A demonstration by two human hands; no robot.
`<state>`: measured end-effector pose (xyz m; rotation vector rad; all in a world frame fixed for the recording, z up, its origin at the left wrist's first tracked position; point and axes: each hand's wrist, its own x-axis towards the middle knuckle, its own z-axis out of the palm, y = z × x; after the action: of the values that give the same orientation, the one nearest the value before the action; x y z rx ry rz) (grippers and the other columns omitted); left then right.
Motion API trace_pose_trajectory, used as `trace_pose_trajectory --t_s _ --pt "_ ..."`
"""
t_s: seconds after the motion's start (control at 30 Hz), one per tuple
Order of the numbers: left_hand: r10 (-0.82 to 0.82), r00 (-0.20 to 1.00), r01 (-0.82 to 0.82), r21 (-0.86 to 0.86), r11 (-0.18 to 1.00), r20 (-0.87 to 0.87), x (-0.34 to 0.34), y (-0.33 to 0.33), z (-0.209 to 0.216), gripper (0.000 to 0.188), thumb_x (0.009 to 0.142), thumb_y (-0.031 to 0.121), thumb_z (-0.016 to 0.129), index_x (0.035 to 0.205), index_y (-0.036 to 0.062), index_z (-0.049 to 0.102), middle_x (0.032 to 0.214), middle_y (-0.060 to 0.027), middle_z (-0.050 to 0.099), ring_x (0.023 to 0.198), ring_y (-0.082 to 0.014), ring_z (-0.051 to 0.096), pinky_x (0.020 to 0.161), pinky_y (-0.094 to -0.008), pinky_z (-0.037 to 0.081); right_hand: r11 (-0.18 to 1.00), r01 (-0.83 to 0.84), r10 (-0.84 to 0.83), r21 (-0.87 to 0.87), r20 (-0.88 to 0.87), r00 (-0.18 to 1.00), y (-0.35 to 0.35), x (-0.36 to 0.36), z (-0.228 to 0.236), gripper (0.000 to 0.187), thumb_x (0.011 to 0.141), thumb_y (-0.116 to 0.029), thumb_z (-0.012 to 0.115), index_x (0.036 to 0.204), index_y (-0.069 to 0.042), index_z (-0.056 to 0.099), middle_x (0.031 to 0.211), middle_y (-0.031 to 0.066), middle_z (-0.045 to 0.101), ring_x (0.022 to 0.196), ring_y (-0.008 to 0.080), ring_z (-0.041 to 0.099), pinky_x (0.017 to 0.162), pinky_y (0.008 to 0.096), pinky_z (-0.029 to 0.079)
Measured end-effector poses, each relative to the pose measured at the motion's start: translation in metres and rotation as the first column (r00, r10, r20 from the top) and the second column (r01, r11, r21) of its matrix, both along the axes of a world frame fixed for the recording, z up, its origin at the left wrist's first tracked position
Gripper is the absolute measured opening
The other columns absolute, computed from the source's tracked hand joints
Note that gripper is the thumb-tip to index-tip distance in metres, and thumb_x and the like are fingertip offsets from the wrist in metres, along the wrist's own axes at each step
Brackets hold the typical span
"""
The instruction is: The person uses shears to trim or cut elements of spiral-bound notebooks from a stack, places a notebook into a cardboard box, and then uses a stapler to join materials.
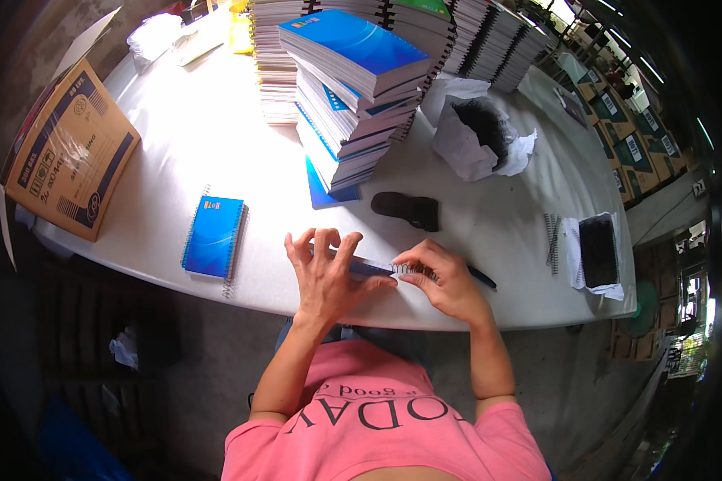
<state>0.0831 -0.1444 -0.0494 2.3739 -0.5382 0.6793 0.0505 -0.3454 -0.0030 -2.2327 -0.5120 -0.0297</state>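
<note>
At the table's front edge my left hand point(326, 276) grips a blue notebook point(367, 267), which is turned almost edge-on and partly hidden by the fingers. The thumb and fingers of my right hand point(451, 290) pinch a silver wire coil point(404, 269) at the notebook's right end. Whether the coil runs through the notebook's holes is hidden. Just right of my right hand lies a dark, slim handle-like object point(482, 278). Beyond my hands rests a black elongated object point(405, 210). A blue spiral notebook point(213, 237) lies flat to the left, coil ends sticking out.
Tall piles hold blue notebooks point(353, 44) and black-coil books point(489, 44) at the back. An open cardboard box point(76, 152) stands far left. White paper point(457, 152) wraps a dark bundle. Loose coils point(552, 243) lie beside a paper-lined dark box point(598, 252) at right.
</note>
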Motion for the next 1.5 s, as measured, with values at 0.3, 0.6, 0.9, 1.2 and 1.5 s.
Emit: trace_pose_trajectory --t_s 0.3,0.6,0.9,1.2,1.5 --pt "-0.047 0.999 0.048 -0.066 0.997 0.015 0.007 0.000 0.005 0.060 0.050 0.057 0.078 0.086 0.0117 0.061 0.088 -0.0059 0.048 0.097 -0.0296 0.038 0.089 -0.0430 0.032 0.887 0.258 -0.137 -0.384 0.315 0.939 -0.032 0.057 -0.025 0.037 0.083 -0.008 0.059 0.119 -0.013 0.056 0.106 0.0134 0.060 0.094 0.0278 0.061 0.083 0.0372 0.047" --pt "-0.133 0.987 0.126 -0.079 0.989 -0.091 0.008 0.007 0.000 0.051 0.055 0.050 0.080 0.079 0.0101 0.059 0.094 -0.0063 0.047 0.102 -0.0321 0.036 0.088 -0.0469 0.032 0.746 -0.372 0.443 0.553 0.004 0.896 -0.022 0.055 -0.028 0.022 0.075 -0.001 0.061 0.096 -0.002 0.067 0.095 0.0142 0.069 0.088 0.0249 0.067 0.076 0.0335 0.053" --pt "-0.140 0.988 0.131 -0.116 0.985 -0.067 0.009 0.005 0.000 0.051 0.050 0.048 0.082 0.074 0.0098 0.059 0.097 -0.0078 0.045 0.103 -0.0320 0.036 0.087 -0.0455 0.034 0.988 0.054 -0.033 0.143 -0.144 0.989 -0.012 0.056 -0.012 0.019 0.069 0.005 0.067 0.084 -0.005 0.073 0.083 0.0109 0.071 0.082 0.0190 0.069 0.076 0.0285 0.053" --pt "-0.194 0.981 0.194 -0.164 0.967 0.019 0.015 0.003 -0.001 0.050 0.052 0.048 0.082 0.074 0.0100 0.059 0.100 -0.0083 0.046 0.105 -0.0322 0.035 0.087 -0.0453 0.035 0.952 -0.107 0.135 0.287 -0.080 0.988 -0.017 0.058 -0.005 0.026 0.067 0.010 0.064 0.087 -0.005 0.072 0.084 0.0085 0.071 0.080 0.0170 0.068 0.073 0.0268 0.052" --pt "-0.091 0.996 0.090 -0.095 0.991 -0.002 0.012 -0.002 -0.003 0.044 0.055 0.046 0.081 0.078 0.0126 0.064 0.083 -0.0039 0.052 0.090 -0.0248 0.042 0.085 -0.0384 0.031 0.922 0.378 -0.336 -0.083 0.314 0.888 -0.002 0.042 0.000 0.026 0.079 -0.012 0.063 0.104 -0.005 0.065 0.097 0.0124 0.066 0.093 0.0310 0.062 0.083 0.0363 0.048"
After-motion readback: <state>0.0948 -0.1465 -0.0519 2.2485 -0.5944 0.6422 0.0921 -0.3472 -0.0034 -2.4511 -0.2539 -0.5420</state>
